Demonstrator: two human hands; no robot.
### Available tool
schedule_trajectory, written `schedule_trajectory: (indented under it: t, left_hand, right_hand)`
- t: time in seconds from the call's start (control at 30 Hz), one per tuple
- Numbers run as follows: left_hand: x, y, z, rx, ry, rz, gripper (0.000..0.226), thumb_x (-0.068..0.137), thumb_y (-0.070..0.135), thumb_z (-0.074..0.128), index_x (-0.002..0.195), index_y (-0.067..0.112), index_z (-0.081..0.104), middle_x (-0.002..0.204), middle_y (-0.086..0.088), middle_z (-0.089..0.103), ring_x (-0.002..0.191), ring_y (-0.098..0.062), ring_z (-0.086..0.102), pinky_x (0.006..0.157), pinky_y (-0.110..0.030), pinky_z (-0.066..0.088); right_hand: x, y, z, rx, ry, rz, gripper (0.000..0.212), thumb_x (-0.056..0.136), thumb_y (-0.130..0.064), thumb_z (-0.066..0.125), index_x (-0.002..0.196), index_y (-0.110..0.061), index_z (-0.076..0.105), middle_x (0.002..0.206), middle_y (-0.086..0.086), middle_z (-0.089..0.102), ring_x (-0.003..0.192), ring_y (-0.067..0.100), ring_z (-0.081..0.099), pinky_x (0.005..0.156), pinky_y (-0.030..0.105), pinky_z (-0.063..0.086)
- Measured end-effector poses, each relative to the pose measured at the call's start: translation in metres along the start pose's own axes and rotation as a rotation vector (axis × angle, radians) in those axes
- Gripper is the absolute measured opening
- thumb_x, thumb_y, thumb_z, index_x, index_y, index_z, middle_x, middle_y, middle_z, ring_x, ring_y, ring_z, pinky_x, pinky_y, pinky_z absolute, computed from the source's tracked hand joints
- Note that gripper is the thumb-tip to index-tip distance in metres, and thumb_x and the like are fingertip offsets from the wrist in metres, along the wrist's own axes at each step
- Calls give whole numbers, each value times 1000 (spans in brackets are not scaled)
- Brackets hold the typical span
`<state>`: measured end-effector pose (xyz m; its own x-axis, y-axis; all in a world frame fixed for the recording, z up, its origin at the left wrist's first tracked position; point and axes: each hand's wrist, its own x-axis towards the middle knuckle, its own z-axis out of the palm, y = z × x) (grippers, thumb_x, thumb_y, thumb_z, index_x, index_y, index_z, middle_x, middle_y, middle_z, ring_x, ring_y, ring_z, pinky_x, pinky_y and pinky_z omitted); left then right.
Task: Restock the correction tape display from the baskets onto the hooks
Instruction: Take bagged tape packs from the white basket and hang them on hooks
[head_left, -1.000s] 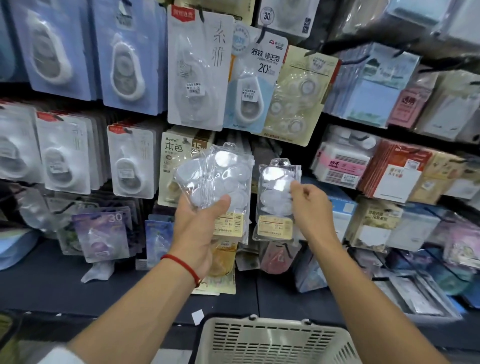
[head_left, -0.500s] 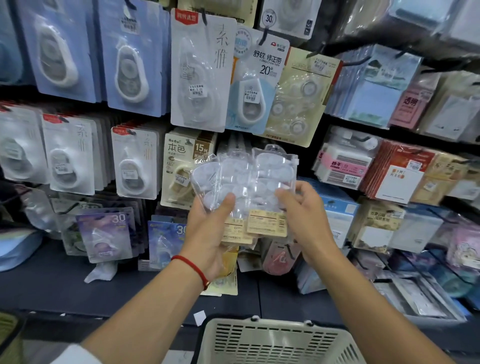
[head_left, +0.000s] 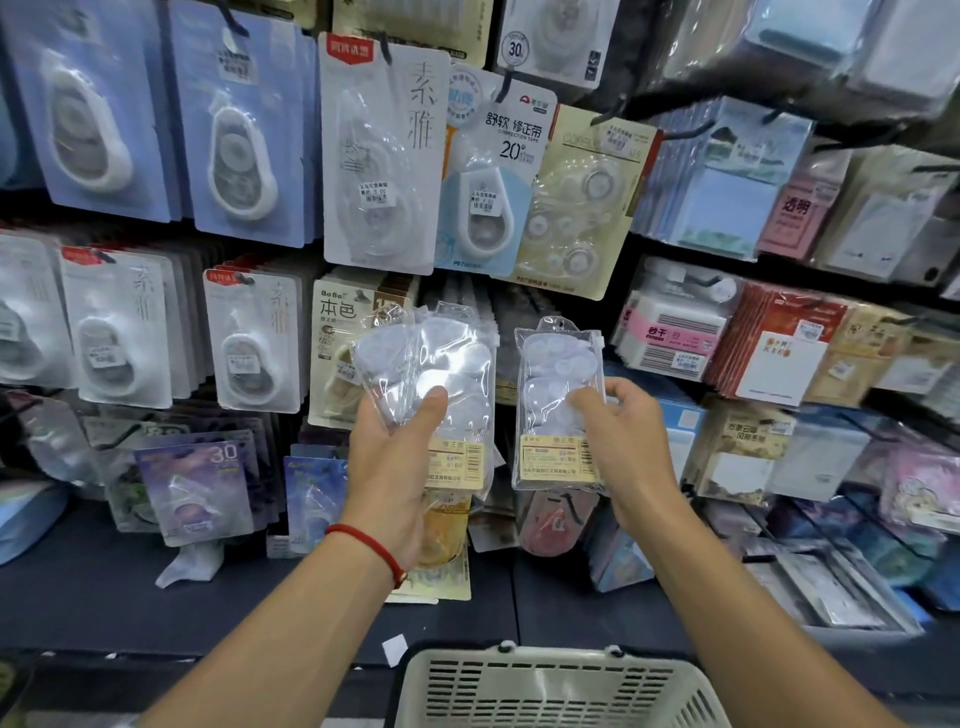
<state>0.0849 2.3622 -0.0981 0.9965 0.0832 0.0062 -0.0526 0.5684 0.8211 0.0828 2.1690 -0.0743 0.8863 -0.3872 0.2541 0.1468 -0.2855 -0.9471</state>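
A display wall (head_left: 156, 260) of hanging correction tape cards fills the far side, with blue cards at upper left, white cards below them, and notepads and sticky notes on the right. At the near bottom edge sits a pale slotted basket (head_left: 545, 691), below and between the two forearms. The left hand (head_left: 395, 457), with a red string bracelet (head_left: 371, 545) on its wrist, grasps a small stack of clear packets (head_left: 447, 374), thumb pressed across the front and fingers behind. Just to its right, apart from the stack, the right hand (head_left: 623, 436) pinches a single clear packet (head_left: 556, 395) at its right edge, holding it upright with its yellow label at the bottom. Both lots of packets are held up in front of the middle row of hooks, not hung on any.
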Motion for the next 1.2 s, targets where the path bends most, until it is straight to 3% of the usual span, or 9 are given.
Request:
schedule_trajectory:
  t: [0.23,0.33,0.4,0.57,0.67,0.77,0.9,1.07,1.2]
  left_hand:
    - [-1,0,0,38,3,38,37,95,17,75,124,39,65,109,9,80,100,-19,78,90,-49,62]
    - [0,-1,-1,36,0,41,36,94,16,76,119,39,66,103,11,81,90,-16,80,66,-37,64]
    - [-1,-2,-1,42,-3,55,38,91,12,79,119,34,66,100,9,81,85,-15,80,56,-29,61]
    - [-6,-7,3,128,-43,40,51,83,10,86,126,25,63,109,-1,80,95,-23,79,78,-46,65]
    - [-9,-8,5,149,-87,31,56,81,12,88,129,23,62,113,-2,79,102,-26,78,88,-53,62]
    - [-10,-5,4,184,-70,29,41,87,19,84,122,27,64,114,-1,78,105,-25,76,93,-55,61]
    - [-9,0,3,178,12,-27,21,97,18,68,104,38,66,112,-5,75,105,-32,74,91,-63,59]
    - [-11,4,3,203,25,-23,27,95,13,63,105,38,65,116,-5,73,112,-34,70,99,-64,54]
    - [-14,6,5,246,35,30,31,94,9,60,111,34,65,110,-4,75,107,-33,72,95,-64,57]
  right_hand:
    - [-2,-1,2,-59,6,14,16,91,-34,63,97,-21,68,86,19,74,70,31,65,63,44,50]
    - [1,4,1,-232,0,13,23,99,-35,64,115,-19,66,107,13,76,96,36,72,84,55,60]
    - [-3,5,0,-574,75,-141,43,102,-41,61,138,-18,57,127,-2,63,116,21,62,98,45,53]
    - [-20,-2,13,-253,-183,-184,26,104,-50,57,111,-28,70,88,-24,71,80,-5,64,71,15,47]
    - [-23,-4,20,-124,-248,-84,24,103,-47,61,104,-23,66,75,-17,71,71,2,65,68,30,54]
    - [-18,-2,18,8,-157,-49,15,102,-35,62,104,-21,64,85,-9,77,75,5,73,62,23,56]
    - [-6,-6,8,29,-38,-2,22,92,-45,58,104,-26,61,106,17,73,85,24,67,85,51,57]
    - [3,-4,0,57,-28,31,12,93,-43,60,95,-32,66,79,-1,72,72,22,63,72,46,53]
    - [4,-2,2,57,-49,40,19,93,-45,60,100,-28,67,104,24,73,77,29,63,72,57,56]
